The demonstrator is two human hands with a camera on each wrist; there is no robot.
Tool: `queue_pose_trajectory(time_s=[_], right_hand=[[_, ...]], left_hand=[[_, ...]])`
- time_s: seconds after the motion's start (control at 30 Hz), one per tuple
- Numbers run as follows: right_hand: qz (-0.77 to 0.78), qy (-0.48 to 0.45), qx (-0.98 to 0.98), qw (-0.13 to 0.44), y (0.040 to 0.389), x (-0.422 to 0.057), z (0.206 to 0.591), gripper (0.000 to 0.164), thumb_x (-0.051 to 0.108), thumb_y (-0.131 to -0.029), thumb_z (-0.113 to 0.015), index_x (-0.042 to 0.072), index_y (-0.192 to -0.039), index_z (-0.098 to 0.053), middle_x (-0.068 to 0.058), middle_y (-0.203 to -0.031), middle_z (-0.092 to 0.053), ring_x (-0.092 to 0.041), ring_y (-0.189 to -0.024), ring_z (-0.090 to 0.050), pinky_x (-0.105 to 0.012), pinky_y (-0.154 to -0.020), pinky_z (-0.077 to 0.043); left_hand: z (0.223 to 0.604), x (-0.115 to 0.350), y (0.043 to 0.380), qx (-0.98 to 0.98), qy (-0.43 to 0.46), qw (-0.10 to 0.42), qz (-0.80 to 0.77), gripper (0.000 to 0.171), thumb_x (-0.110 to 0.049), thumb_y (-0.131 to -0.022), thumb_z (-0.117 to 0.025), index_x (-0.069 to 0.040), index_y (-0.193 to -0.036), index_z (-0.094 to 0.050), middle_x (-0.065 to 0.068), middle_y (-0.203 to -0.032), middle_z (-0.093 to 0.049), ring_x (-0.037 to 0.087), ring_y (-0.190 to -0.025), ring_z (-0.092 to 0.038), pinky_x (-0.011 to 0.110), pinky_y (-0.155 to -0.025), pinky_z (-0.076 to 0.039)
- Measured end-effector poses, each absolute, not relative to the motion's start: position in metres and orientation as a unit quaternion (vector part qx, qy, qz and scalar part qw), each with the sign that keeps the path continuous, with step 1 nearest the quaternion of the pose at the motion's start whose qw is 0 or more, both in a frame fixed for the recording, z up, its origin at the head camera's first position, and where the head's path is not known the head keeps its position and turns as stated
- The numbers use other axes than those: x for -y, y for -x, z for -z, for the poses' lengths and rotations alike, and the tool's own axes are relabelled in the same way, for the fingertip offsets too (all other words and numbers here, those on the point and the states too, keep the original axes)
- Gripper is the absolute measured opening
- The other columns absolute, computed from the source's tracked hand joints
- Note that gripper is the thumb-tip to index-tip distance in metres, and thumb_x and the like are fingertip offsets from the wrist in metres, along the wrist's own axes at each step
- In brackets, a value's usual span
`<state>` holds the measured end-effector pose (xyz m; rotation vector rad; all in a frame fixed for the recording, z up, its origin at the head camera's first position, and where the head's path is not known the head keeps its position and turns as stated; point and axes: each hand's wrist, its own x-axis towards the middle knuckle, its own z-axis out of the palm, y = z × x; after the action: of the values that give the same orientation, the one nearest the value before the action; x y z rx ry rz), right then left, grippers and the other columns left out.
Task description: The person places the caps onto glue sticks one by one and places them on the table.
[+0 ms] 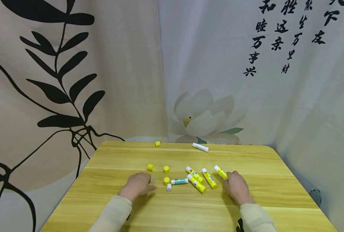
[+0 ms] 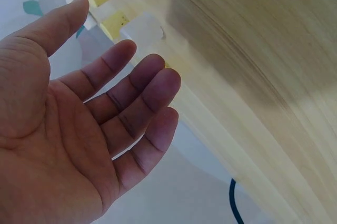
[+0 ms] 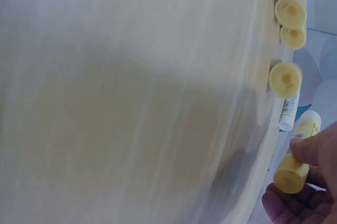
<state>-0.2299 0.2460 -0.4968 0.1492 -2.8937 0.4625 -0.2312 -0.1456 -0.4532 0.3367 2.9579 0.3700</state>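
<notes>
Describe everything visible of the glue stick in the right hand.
The glue stick is a plastic-looking cylinder: yellow printed body, white end, round yellow base. The right hand pinches it near the base; in the head view its white end points away and leftward, right of the other yellow sticks. Contact with the table is unclear.

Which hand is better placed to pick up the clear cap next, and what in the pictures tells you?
Probably the left hand: it holds nothing and is close beside the clear cap. The right hand is farther away and already grips a yellow glue stick.
</notes>
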Motion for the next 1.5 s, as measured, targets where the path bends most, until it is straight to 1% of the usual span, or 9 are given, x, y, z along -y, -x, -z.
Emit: queue_pose_trajectory(time_s=[0.07, 0.23, 0.37, 0.57, 0.73, 0.83, 0.97, 1.23, 1.5], right_hand=[[-0.159, -0.056, 0.979, 0.11, 0.228, -0.244, 0.498, 0.033, 0.006, -0.089, -0.066, -0.015, -0.113, -0.063, -0.023, -0.092, -0.06, -0.036, -0.082, -0.063, -0.051, -0.073, -0.054], [-0.162, -0.062, 0.977, 0.124, 0.222, -0.238, 0.497, 0.032, 0.006, -0.087, -0.068, -0.014, -0.113, -0.064, -0.021, -0.09, -0.06, -0.034, -0.078, -0.062, -0.05, -0.07, -0.054], [-0.156, -0.069, 0.976, 0.133, 0.22, -0.233, 0.494, 0.032, 0.005, -0.086, -0.069, -0.013, -0.113, -0.064, -0.021, -0.091, -0.06, -0.035, -0.079, -0.063, -0.05, -0.071, -0.054], [-0.166, -0.06, 0.976, 0.128, 0.217, -0.225, 0.494, 0.034, 0.01, -0.089, -0.07, -0.009, -0.116, -0.065, -0.018, -0.094, -0.061, -0.032, -0.081, -0.062, -0.048, -0.072, -0.055], [-0.172, -0.064, 0.973, 0.136, 0.213, -0.219, 0.494, 0.036, 0.008, -0.087, -0.072, -0.01, -0.117, -0.065, -0.02, -0.097, -0.062, -0.032, -0.085, -0.063, -0.048, -0.076, -0.055], [-0.172, -0.07, 0.973, 0.138, 0.21, -0.215, 0.494, 0.035, 0.006, -0.086, -0.072, -0.011, -0.116, -0.064, -0.02, -0.098, -0.062, -0.032, -0.085, -0.063, -0.048, -0.077, -0.055], [-0.172, -0.076, 0.972, 0.144, 0.206, -0.21, 0.495, 0.035, 0.006, -0.085, -0.073, -0.011, -0.114, -0.065, -0.018, -0.093, -0.061, -0.029, -0.081, -0.062, -0.046, -0.074, -0.055], [-0.175, -0.075, 0.97, 0.15, 0.203, -0.205, 0.496, 0.035, 0.007, -0.084, -0.074, -0.009, -0.114, -0.066, -0.014, -0.09, -0.06, -0.027, -0.081, -0.061, -0.046, -0.076, -0.055], [-0.182, -0.07, 0.971, 0.137, 0.199, -0.202, 0.492, 0.037, 0.009, -0.085, -0.074, -0.009, -0.117, -0.065, -0.014, -0.094, -0.061, -0.028, -0.085, -0.062, -0.046, -0.078, -0.055]], left_hand=[[0.453, 0.147, 0.232, -0.983, -0.115, 0.07, -0.122, 0.028, -0.037, -0.087, -0.075, -0.012, -0.085, -0.063, -0.001, -0.077, -0.058, 0.016, -0.07, -0.051, 0.038, -0.066, -0.048], [0.455, 0.15, 0.237, -0.984, -0.117, 0.067, -0.116, 0.029, -0.038, -0.088, -0.074, -0.011, -0.088, -0.063, 0.0, -0.08, -0.058, 0.017, -0.073, -0.053, 0.038, -0.067, -0.048], [0.455, 0.153, 0.24, -0.985, -0.118, 0.061, -0.114, 0.029, -0.037, -0.088, -0.073, -0.01, -0.089, -0.064, 0.0, -0.08, -0.058, 0.017, -0.073, -0.052, 0.038, -0.067, -0.047], [0.455, 0.154, 0.242, -0.985, -0.12, 0.055, -0.115, 0.03, -0.038, -0.089, -0.072, -0.009, -0.091, -0.065, 0.0, -0.08, -0.059, 0.016, -0.071, -0.051, 0.037, -0.066, -0.047], [0.452, 0.156, 0.241, -0.985, -0.115, 0.062, -0.115, 0.036, -0.041, -0.091, -0.07, -0.006, -0.099, -0.065, 0.003, -0.087, -0.062, 0.019, -0.076, -0.055, 0.04, -0.07, -0.05], [0.45, 0.157, 0.242, -0.985, -0.113, 0.064, -0.118, 0.038, -0.042, -0.092, -0.069, -0.006, -0.102, -0.065, 0.005, -0.089, -0.063, 0.02, -0.078, -0.057, 0.042, -0.072, -0.051], [0.451, 0.159, 0.245, -0.985, -0.106, 0.066, -0.123, 0.037, -0.04, -0.091, -0.07, -0.005, -0.103, -0.066, 0.006, -0.091, -0.065, 0.02, -0.079, -0.057, 0.043, -0.074, -0.051], [0.456, 0.162, 0.252, -0.986, -0.102, 0.048, -0.122, 0.038, -0.036, -0.093, -0.07, -0.003, -0.112, -0.066, 0.011, -0.104, -0.067, 0.027, -0.093, -0.063, 0.045, -0.081, -0.053], [0.457, 0.164, 0.257, -0.986, -0.104, 0.035, -0.124, 0.039, -0.033, -0.094, -0.069, -0.003, -0.118, -0.065, 0.013, -0.112, -0.067, 0.032, -0.104, -0.063, 0.047, -0.086, -0.053]])
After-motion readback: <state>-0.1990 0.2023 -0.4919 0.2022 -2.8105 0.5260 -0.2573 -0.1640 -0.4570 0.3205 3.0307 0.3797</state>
